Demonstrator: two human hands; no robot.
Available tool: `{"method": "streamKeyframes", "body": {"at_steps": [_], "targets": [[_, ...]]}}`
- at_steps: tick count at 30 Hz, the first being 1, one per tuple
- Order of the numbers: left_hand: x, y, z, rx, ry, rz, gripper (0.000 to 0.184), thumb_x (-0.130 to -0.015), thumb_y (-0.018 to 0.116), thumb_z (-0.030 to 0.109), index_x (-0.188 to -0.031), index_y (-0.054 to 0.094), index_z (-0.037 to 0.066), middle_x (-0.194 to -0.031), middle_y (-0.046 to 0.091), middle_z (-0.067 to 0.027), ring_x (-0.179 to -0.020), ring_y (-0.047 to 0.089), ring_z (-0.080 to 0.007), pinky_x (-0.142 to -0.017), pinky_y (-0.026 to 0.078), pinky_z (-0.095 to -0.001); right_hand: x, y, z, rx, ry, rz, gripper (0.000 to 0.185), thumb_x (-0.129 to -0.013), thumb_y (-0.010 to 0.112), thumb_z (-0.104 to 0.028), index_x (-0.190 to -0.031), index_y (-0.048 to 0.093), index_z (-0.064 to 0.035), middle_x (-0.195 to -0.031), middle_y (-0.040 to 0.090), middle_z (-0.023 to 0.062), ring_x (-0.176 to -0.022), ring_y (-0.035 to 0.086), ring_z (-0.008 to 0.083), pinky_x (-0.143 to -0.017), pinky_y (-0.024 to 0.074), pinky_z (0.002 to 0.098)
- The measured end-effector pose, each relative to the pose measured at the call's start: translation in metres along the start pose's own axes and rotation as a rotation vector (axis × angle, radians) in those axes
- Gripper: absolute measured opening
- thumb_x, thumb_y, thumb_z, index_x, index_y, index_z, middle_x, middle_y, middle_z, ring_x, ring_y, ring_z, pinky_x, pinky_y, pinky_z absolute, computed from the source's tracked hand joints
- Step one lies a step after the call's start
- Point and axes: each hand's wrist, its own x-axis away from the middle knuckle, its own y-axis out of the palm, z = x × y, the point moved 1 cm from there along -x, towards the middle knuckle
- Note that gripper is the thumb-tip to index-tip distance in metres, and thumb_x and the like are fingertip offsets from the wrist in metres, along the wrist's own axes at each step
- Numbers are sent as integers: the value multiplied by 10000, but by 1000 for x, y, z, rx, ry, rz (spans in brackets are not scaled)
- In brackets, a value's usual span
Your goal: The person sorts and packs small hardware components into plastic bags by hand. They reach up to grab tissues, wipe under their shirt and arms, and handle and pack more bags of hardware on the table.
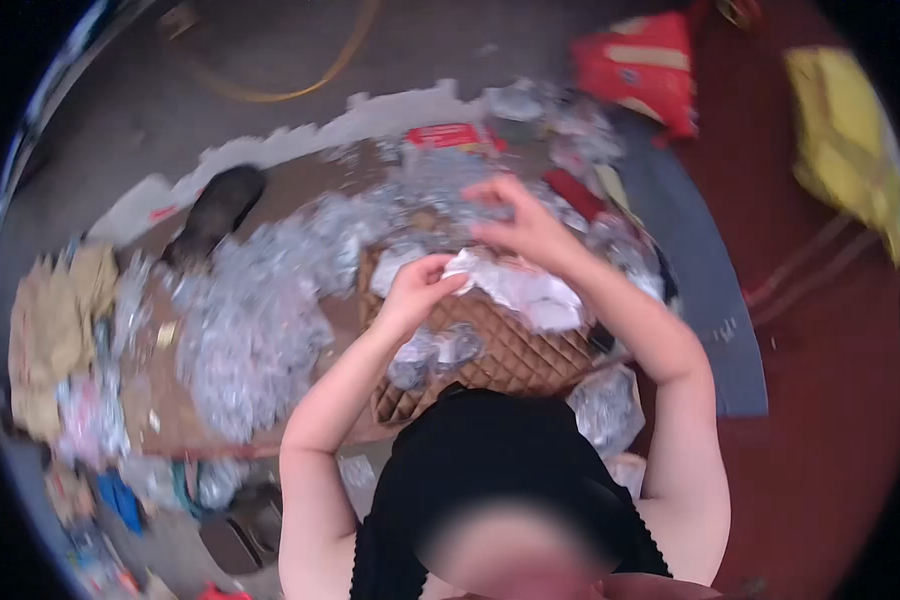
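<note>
White crumpled piece (535, 298), material unclear: lying on brown quilted cloth (510, 362) just in front of the body, running from left fingertips toward the right forearm. Left hand (418, 290): thumb and fingers brought together at the near-left end of the white piece, seemingly pinching its edge. Right hand (522, 225): raised farther out, beyond the white piece, fingers curled and parted from thumb with a wide gap; grasp free as far as visible, blurred at the tips. Below left hand, on the quilted cloth: small bundle of clear plastic (435, 355). To the left, spread over brown surface (145, 370): large heap of clear plastic (260, 335), glossy, jumbled, extending toward the far middle. Beyond that heap: dark elongated object (222, 208), identity uncertain. Far middle: red-and-white packet (448, 137). Near right hand: dark red item (575, 195). At left edge: tan cloth (60, 335), rumpled. Farther right: red bag (638, 75), grey mat (710, 325), and yellow bag (850, 150) over red floor (820, 430).
</note>
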Motion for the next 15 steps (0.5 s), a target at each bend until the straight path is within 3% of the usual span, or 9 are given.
{"method": "streamKeyframes", "body": {"at_steps": [2,3,4,5,8,9,11,13,15], "targets": [[-21,37,-14,-219,-123,-62,204,-879,670,113,-1045,642,-3,-866,674,-40,-774,616,-87,-685,500,-251,-22,-33,-19,91,-140,153,366,-828,659,-145,-1173,582,-48,-1159,558,72,-1081,538,175,-907,453,315],[-32,68,-31,-451,4,-183,223,-848,696,149,-1016,652,8,-847,670,-51,-734,622,-109,-655,501,-275,-36,-45,-36,151,-146,171,361,-834,645,-152,-1171,583,-39,-1150,564,82,-1035,564,177,-900,468,321],[-23,121,-2,-598,-105,-346,252,-817,709,161,-1016,663,12,-849,674,-80,-724,637,-150,-658,510,-318,-47,-54,-55,234,-286,173,332,-845,613,-146,-1161,592,-45,-1126,574,102,-1042,574,182,-870,494,327],[-18,163,-28,-614,117,-536,291,-801,716,166,-1043,664,12,-871,681,-122,-751,651,-190,-683,516,-343,-59,-59,-68,206,-354,159,283,-845,595,-135,-1109,621,-38,-1049,626,100,-979,618,181,-838,516,318],[46,268,-11,-198,244,-1208,312,-796,692,101,-1073,641,-35,-947,689,-182,-865,657,-270,-801,514,-383,-62,-73,-116,66,-68,36,236,-828,583,-140,-1031,663,-50,-910,681,73,-845,658,179,-778,517,307],[70,279,13,-82,-20,-1369,283,-792,647,19,-1065,630,-54,-932,692,-159,-909,640,-251,-857,498,-382,-62,-78,-123,249,-149,-2,221,-821,578,-142,-1001,680,-66,-854,687,61,-790,660,186,-751,512,315],[90,282,28,146,39,-1349,271,-798,592,-26,-1066,624,-38,-917,686,-125,-864,625,-181,-814,500,-336,-50,-94,-130,452,-208,-28,210,-814,573,-144,-971,696,-83,-798,693,48,-735,662,193,-724,506,323],[73,273,25,-66,-31,-1663,243,-809,581,-22,-1048,623,-30,-934,673,-134,-852,622,-146,-766,493,-327,-35,-110,-133,588,-186,-100,214,-813,561,-154,-964,708,-117,-777,687,47,-754,658,209,-701,494,350],[58,260,33,-173,9,-1759,220,-823,582,-17,-1040,620,-30,-940,663,-144,-851,633,-169,-754,491,-336,-21,-129,-135,671,-159,-136,217,-817,567,-164,-976,707,-113,-792,690,47,-762,660,210,-715,499,353]]}}
